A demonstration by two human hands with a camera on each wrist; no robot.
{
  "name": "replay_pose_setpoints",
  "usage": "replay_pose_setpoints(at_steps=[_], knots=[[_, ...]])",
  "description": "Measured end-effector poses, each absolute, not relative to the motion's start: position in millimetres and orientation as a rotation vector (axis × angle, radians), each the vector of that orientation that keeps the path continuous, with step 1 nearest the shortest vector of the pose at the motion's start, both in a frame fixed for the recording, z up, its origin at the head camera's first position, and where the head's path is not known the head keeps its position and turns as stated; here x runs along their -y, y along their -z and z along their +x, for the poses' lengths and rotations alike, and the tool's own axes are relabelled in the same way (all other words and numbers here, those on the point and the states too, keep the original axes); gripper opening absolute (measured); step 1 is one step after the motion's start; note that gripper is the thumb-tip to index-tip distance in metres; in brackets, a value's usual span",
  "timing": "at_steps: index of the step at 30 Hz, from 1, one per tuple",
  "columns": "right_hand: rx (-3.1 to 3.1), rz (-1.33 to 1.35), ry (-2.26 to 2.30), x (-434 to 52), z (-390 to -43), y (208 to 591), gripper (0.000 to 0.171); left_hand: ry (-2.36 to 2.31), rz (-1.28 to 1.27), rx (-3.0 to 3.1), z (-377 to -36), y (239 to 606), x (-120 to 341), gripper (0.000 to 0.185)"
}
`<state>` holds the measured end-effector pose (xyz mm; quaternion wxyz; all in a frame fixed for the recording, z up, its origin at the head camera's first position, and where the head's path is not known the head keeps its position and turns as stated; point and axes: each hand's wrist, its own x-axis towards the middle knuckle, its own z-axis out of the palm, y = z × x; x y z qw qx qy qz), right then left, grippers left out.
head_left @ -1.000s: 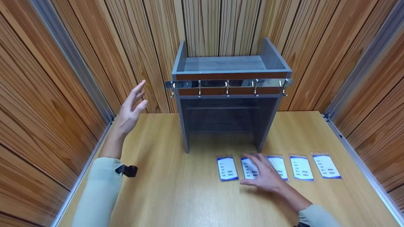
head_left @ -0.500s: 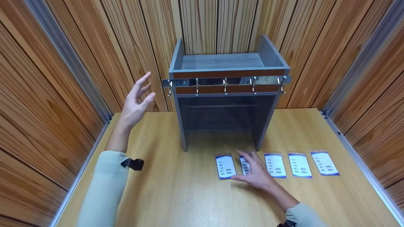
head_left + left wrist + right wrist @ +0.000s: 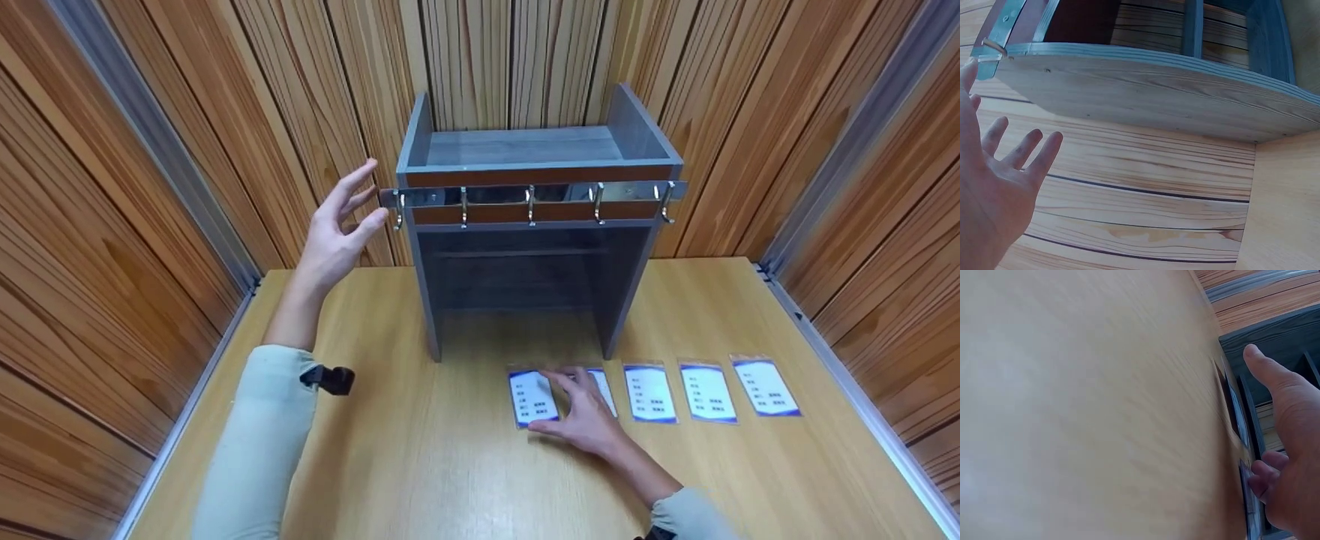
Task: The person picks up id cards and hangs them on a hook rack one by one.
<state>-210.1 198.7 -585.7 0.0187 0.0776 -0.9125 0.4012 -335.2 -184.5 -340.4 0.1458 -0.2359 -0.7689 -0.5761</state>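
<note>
My left hand point(image 3: 334, 232) is raised beside the left end of a metal hook rail point(image 3: 551, 194), fingers spread and holding nothing. In the left wrist view its fingertips come near the end hook point(image 3: 995, 47). My right hand point(image 3: 589, 416) hovers low over the leftmost badge card point(image 3: 532, 397), thumb and fingers apart across its right side. Part of the second card point(image 3: 603, 390) is hidden under that hand. White cards with blue borders, a third point(image 3: 649, 394) among them, lie in a row on the wooden table point(image 3: 420, 465).
A grey shelf unit point(image 3: 517, 146) carries the rail with several hooks and stands at the back middle. Two more cards, one inner point(image 3: 708, 394) and one outermost point(image 3: 766, 387), lie to the right. Wood-panelled walls point(image 3: 112, 225) enclose the table.
The right hand has moved left from over the second and third cards to the leftmost one. The left hand has risen and moved right, closer to the rail's left end.
</note>
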Motion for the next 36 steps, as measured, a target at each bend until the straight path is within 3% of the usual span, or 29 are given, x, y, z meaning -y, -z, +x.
replay_pose_setpoints(at_steps=[15, 36], knots=[[2.842, 0.222, -1.193, -179.3, -213.5, 587.7, 0.092, 1.712, -0.789, 2.139, -338.7, 316.5, 164.0, 0.063], [2.863, 0.197, -0.93, -164.6, -217.0, 591.5, 0.084, 1.735, -0.88, 2.149, -345.8, 313.1, 161.0, 0.049]])
